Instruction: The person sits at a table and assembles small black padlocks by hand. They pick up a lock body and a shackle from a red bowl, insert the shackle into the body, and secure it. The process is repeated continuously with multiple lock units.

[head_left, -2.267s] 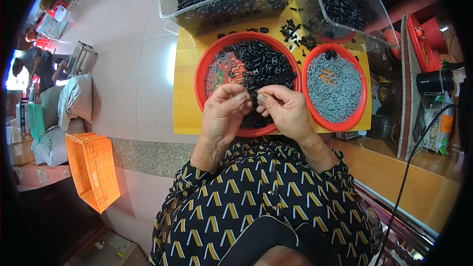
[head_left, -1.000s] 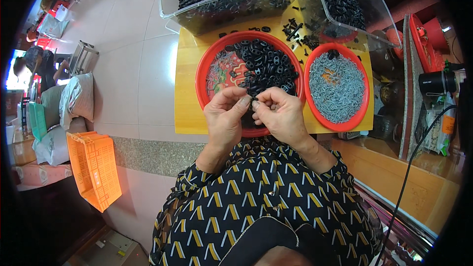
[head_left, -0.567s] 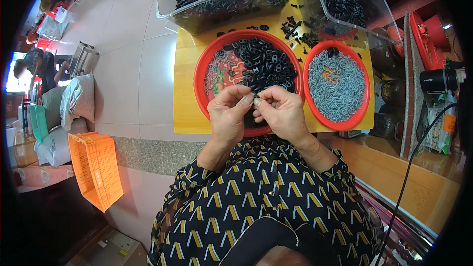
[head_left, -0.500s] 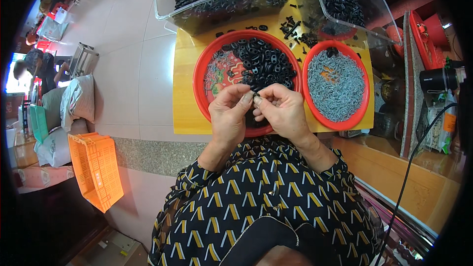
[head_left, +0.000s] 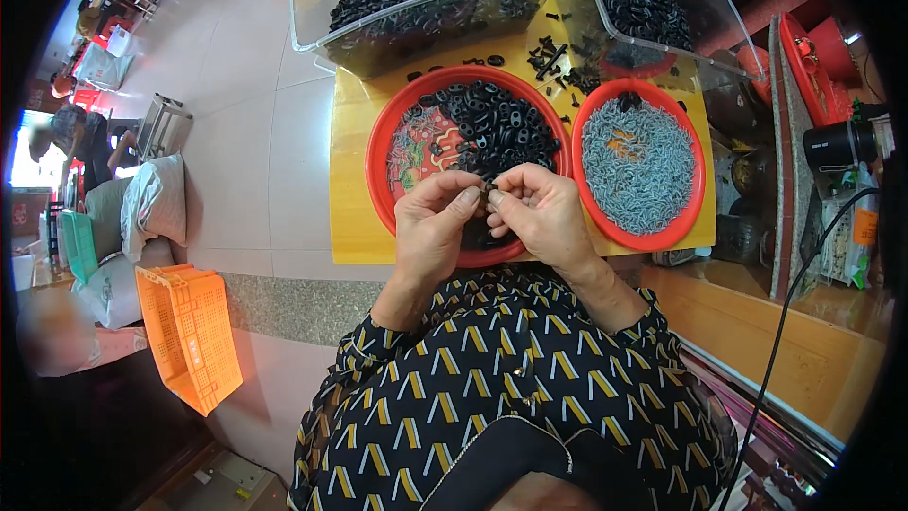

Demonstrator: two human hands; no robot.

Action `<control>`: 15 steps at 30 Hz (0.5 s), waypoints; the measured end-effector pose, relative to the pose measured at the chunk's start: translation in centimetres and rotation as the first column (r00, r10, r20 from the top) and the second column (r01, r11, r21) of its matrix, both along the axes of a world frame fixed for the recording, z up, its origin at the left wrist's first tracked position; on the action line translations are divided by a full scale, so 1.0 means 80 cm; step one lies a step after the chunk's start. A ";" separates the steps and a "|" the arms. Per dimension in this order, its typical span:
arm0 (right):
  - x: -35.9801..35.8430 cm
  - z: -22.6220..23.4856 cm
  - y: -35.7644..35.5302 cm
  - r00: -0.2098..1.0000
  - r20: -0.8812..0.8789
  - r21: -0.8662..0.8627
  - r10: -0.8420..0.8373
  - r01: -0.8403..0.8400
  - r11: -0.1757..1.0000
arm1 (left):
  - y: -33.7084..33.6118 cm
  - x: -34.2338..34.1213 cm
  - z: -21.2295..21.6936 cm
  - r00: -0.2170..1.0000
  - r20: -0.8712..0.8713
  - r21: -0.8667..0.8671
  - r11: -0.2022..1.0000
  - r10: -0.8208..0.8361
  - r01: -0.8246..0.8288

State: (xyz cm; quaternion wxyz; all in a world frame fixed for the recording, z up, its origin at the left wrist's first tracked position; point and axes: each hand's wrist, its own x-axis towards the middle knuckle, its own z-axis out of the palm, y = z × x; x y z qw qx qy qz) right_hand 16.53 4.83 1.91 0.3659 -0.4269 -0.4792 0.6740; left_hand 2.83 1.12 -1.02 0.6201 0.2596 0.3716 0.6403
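The left hand [head_left: 430, 229] has thumb and forefinger closed to a narrow pinch on a small dark piece [head_left: 489, 193], mostly hidden by the fingers, above the near side of the round red tray [head_left: 375, 161]; the right hand [head_left: 546, 220] pinches it from the other side, just as tightly. With so little to grip, uneven pressure could flip the piece loose, and among the black links [head_left: 515, 125] below it would be hard to find. A careless right wrist might tip the oval red tray [head_left: 698, 170] and spill its grey screws [head_left: 643, 175]. As for room, the worktop [head_left: 350, 222] has a bare strip at left before its edge, two clear bins [head_left: 426, 11] crowd the far side, and the oval tray sits close to the right edge
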 end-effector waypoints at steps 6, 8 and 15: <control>0.015 -0.001 0.004 0.998 0.063 0.004 -0.007 0.006 1.000 | 0.040 -0.020 0.000 0.774 -0.615 0.078 0.988 0.152 -0.132; 0.019 -0.003 0.005 0.998 0.066 -0.005 -0.010 0.010 1.000 | 0.062 -0.027 0.004 0.414 -0.867 0.300 0.954 0.277 -0.008; 0.029 -0.005 0.006 0.999 0.034 -0.027 -0.028 0.029 0.999 | 0.105 -0.032 -0.004 -0.047 -0.933 0.311 0.864 0.357 0.396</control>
